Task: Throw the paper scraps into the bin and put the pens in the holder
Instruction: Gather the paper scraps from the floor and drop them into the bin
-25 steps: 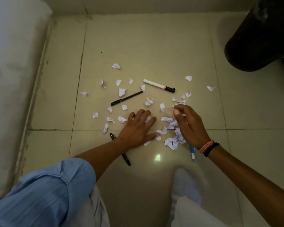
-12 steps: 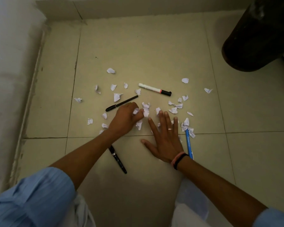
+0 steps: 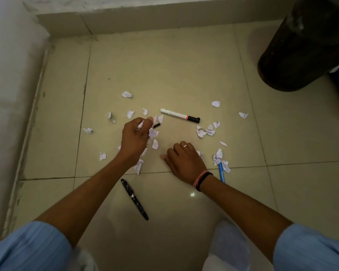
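Several torn white paper scraps (image 3: 205,131) lie scattered on the tiled floor. My left hand (image 3: 135,139) is lifted a little and closed on a bunch of paper scraps (image 3: 145,128). It covers most of a thin black pen (image 3: 157,125), whose tip shows beside it. My right hand (image 3: 185,161) rests knuckles-up on the floor, fingers curled over scraps under it. A white marker with a black cap (image 3: 180,115) lies beyond both hands. A black pen (image 3: 135,199) lies between my forearms. A blue pen (image 3: 221,172) lies right of my right wrist, partly under scraps.
A large dark round bin (image 3: 301,47) stands at the far right, its opening out of view. A wall (image 3: 6,85) runs along the left and a tiled skirting (image 3: 145,18) across the back. My knees and blue sleeves fill the bottom edge.
My left hand has risen from the floor with scraps bunched in it. My right hand has gone from flat to curled over scraps. The view has shifted down.
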Tool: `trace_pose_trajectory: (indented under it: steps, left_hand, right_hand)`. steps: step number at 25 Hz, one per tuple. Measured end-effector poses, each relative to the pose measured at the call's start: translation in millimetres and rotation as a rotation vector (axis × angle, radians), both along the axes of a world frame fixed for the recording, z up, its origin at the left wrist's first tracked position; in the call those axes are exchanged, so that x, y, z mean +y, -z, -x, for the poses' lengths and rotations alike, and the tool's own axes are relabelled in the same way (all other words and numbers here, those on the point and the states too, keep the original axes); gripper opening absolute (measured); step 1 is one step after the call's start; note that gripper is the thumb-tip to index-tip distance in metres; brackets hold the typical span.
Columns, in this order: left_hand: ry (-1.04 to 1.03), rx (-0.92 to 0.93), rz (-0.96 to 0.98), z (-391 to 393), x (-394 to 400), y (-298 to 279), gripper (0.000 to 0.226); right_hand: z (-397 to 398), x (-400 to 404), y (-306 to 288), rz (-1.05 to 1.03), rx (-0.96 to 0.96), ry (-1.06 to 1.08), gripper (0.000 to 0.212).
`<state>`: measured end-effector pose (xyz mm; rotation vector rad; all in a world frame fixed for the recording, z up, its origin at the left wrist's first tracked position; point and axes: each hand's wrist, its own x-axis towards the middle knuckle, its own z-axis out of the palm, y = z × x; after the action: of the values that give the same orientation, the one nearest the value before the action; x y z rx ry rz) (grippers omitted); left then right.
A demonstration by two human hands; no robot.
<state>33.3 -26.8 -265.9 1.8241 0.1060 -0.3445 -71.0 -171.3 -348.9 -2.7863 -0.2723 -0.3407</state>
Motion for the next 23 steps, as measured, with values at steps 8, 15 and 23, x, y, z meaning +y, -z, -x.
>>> trace_pose_trajectory:
  steps: [8, 15, 23]
  left_hand:
    - [-0.017, 0.236, 0.295, 7, -26, -8, 0.015]
    - [0.039, 0.485, 0.550, 18, -81, -20, 0.053]
    - [0.234, 0.494, 0.884, 1, -225, -107, 0.048]
  right_hand:
    - [-16, -14, -35, -0.798, 0.232, 0.334, 0.045]
    - [-22, -71, -86, -2.556, 0.404, 0.678, 0.047]
    - [-23, -199, -194, -2.620, 0.069, 0.258, 0.052]
